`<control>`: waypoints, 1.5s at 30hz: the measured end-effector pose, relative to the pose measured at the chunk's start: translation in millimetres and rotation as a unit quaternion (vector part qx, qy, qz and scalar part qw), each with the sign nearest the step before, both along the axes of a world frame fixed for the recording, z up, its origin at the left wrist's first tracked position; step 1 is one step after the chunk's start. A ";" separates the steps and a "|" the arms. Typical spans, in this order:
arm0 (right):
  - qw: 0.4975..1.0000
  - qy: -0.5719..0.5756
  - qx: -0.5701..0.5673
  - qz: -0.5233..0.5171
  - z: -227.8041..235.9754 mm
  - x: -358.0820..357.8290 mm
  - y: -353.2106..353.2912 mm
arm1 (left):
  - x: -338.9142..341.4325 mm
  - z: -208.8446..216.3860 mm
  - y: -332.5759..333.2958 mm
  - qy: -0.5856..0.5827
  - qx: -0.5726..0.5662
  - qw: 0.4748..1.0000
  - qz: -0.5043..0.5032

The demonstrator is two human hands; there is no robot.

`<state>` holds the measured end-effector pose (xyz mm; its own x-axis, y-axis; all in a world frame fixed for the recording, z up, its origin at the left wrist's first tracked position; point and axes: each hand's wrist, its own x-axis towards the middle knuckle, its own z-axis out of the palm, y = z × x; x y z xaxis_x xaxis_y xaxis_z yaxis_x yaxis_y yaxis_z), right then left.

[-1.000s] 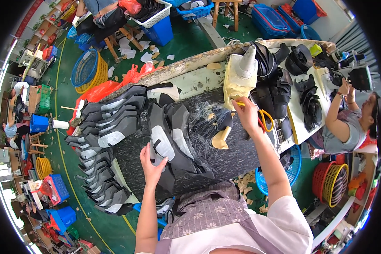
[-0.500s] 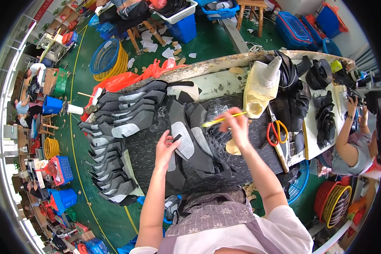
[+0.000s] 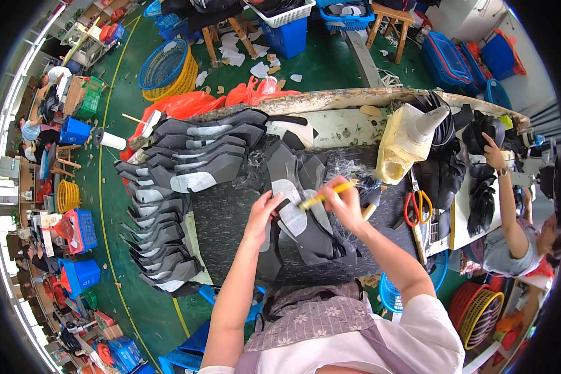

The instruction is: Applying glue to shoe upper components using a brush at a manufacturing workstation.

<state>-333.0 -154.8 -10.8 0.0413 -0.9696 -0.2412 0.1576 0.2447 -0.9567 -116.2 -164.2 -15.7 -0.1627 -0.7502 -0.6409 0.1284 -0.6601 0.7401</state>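
Observation:
My right hand [image 3: 344, 204] is closed around a slim yellow brush [image 3: 321, 198], its tip at the light grey patch of a dark grey shoe upper piece [image 3: 296, 215]. Thumb and fingers of my left hand [image 3: 263, 215] pinch that piece at its left edge, beside a small black strip [image 3: 283, 204]. More dark grey pieces lie under and beside it on the black, glue-streaked work board [image 3: 224, 230]. To the left, overlapping rows of similar pieces [image 3: 193, 181] fan out. A cream glue-crusted container [image 3: 397, 146] with a cone on top stands beyond my right hand.
Scissors [image 3: 417, 206] with red and orange handles lie at the board's right. Piles of black pieces [image 3: 442, 162] sit behind them. A co-worker's arm [image 3: 508, 193] reaches over the table at the right. Red plastic sheeting [image 3: 187, 107] lies along the far edge; blue baskets [image 3: 389, 293] stand below.
The brush has moved left and down from the neighbouring piece onto the light patch of the piece by my left hand. The view has shifted slightly. The co-worker's hand has reached forward.

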 end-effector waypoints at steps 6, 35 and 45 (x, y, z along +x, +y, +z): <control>0.992 0.111 -0.049 0.043 20.3 -31.6 51.7 | -5.6 -3.1 4.0 0.023 -0.113 0.989 0.090; 0.985 0.096 -0.048 0.132 38.2 15.0 10.5 | 4.3 27.8 95.5 0.177 -0.153 0.957 0.170; 0.999 0.031 -0.033 0.016 35.4 24.9 37.1 | 223.8 -34.0 3.2 0.172 -0.144 0.833 0.505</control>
<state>-308.2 -117.7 24.6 0.0604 -0.9817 -0.1805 0.0907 0.1855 -0.9785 107.5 -161.0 -49.7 0.5081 -0.7303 -0.4567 0.7485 0.1120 0.6536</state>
